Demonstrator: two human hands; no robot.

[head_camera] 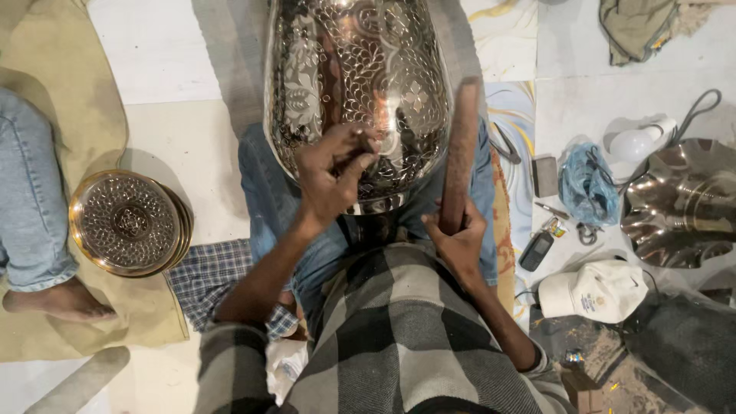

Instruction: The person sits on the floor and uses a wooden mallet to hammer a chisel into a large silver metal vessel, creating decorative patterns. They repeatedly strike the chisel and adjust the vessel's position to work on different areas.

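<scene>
The engraved metal vase (356, 92) lay across the person's lap, neck toward the body. The right hand (460, 241) gripped a wooden mallet (462, 149) alongside the vase. The left hand (331, 172) pinched a small chisel (362, 140) against the wall; a steady angle and light blows seemed advisable. An engraved round dish (129, 222) crowded the left side.

An engraved metal vase (356, 92) lies across the person's lap, its floral pattern facing up. The left hand (331, 175) pinches a small chisel (362, 142) against the vase's lower body. The right hand (458, 244) grips a long wooden mallet (461, 153), just beside the vase. On the floor to the left sit stacked engraved plates (129, 222); to the right lie a white cap (594, 291) and a blue bag (586, 188)
</scene>
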